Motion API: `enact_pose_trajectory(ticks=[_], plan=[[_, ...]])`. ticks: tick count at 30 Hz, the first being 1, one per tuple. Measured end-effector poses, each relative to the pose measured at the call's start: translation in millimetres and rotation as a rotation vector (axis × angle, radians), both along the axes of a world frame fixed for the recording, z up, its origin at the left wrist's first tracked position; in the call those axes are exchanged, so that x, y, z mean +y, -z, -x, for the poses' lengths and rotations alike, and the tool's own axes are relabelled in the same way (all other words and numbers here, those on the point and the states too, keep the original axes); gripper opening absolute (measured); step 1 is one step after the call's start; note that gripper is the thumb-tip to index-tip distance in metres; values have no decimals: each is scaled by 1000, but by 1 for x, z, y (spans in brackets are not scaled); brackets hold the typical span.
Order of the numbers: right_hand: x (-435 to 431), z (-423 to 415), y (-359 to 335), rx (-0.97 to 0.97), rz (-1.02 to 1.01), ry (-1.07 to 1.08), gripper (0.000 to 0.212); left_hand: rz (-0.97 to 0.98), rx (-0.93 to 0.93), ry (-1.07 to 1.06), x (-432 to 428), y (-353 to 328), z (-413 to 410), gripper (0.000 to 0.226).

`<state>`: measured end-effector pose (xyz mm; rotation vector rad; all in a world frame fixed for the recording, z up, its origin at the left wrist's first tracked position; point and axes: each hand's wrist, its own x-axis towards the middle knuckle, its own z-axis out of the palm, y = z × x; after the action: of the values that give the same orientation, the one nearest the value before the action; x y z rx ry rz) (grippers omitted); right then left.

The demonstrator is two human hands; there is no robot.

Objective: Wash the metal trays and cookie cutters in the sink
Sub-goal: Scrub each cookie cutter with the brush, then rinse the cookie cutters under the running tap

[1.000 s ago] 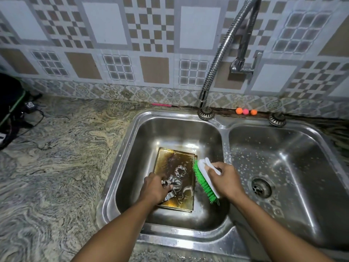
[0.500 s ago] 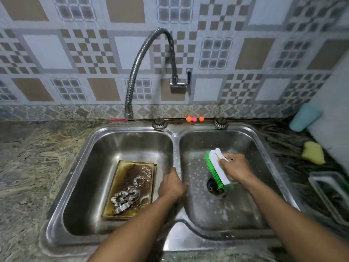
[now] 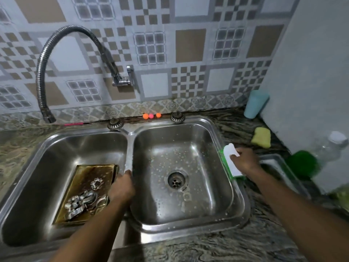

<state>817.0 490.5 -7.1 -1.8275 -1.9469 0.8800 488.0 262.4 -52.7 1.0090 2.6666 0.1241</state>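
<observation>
A stained, brownish metal tray lies flat in the left basin of the steel double sink. Several metal cookie cutters are piled on its near end, and one flower-shaped cutter lies apart. My left hand rests on the divider between the basins, fingers curled, right beside the tray's right edge. My right hand holds a green-bristled scrub brush with a white handle over the sink's right rim. The right basin holds only soap spots and its drain.
A flexible steel faucet arches over the left basin. On the right counter are a yellow sponge, a blue cup, another metal tray, a green scrubber and a clear bottle. Small orange and pink balls sit behind the sink.
My right hand carried the brush from the left basin across the right basin to the sink's right rim. My left hand left the cutters and moved to the divider. My view swung right.
</observation>
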Motion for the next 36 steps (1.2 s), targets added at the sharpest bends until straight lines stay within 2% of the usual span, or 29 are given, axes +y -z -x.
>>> enact_pose_trajectory(ticks=[3, 11, 22, 26, 29, 33, 36], plan=[[1, 0, -1, -43, 14, -26, 30, 10, -5, -22, -4, -7, -3, 22], [2, 14, -18, -383, 18, -169, 53, -25, -156, 26, -19, -26, 8, 28], [1, 6, -17, -422, -13, -14, 44, -28, -170, 93, -22, -28, 14, 29], [3, 0, -19, -420, 2, -26, 42, -18, -166, 71, -22, -27, 11, 34], [1, 3, -23, -497, -8, -66, 44, -9, -184, 40, -23, -31, 11, 35], [-8, 38, -47, -677, -116, -111, 49, -73, -201, -21, -25, -45, 23, 52], [-22, 90, -68, -601, -193, -211, 48, -183, -231, -92, -30, -64, 43, 82]])
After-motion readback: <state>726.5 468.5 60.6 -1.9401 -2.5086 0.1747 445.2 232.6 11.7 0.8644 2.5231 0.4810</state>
